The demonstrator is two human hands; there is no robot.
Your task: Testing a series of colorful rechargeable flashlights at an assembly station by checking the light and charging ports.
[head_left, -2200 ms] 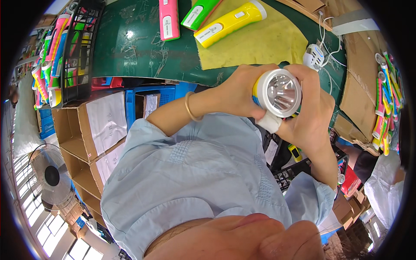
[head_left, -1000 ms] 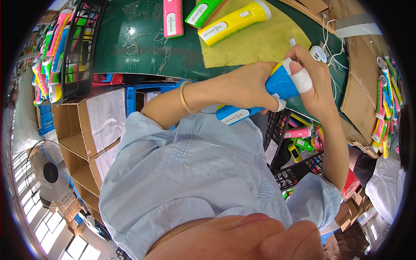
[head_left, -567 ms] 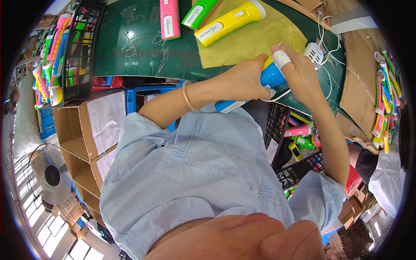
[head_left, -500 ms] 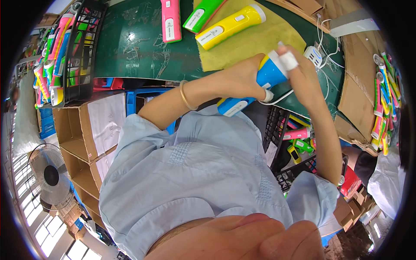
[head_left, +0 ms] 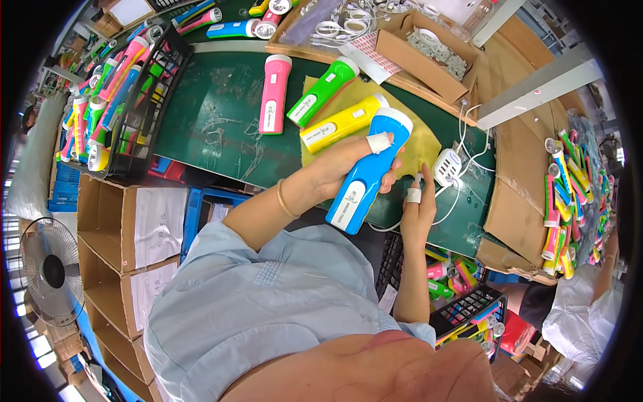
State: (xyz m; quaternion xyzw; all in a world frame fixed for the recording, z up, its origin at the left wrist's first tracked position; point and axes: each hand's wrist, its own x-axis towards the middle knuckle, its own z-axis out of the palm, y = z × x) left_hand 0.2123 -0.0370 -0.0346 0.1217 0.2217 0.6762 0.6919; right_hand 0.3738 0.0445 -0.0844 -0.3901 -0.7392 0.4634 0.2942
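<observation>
My left hand [head_left: 345, 161] is wrapped around a blue flashlight [head_left: 365, 187], its taped thumb across the top and fingertips showing on the far side. The flashlight is tilted, its white-rimmed head pointing away from me. My right hand [head_left: 418, 204], also with white tape on a finger, is just right of it, fingers stretched out and apart from the flashlight. Close to those fingers lies a white multi-port USB charger [head_left: 447, 166] with white cables. Beyond my left hand, a yellow flashlight [head_left: 345, 124] and a green flashlight [head_left: 323, 92] lie on a yellow cloth [head_left: 418, 137], beside a pink flashlight [head_left: 274, 94].
A black basket [head_left: 151, 100] full of colourful flashlights stands at the left. Another basket [head_left: 469, 311] of them sits low at the right. An open carton of small parts [head_left: 429, 57] and coiled white cables [head_left: 351, 23] are at the back of the green table [head_left: 214, 114].
The blue flashlight has swung round so its long side faces up. My right hand has left its head and moved down and to the right. The view has shifted, showing more of the table's back.
</observation>
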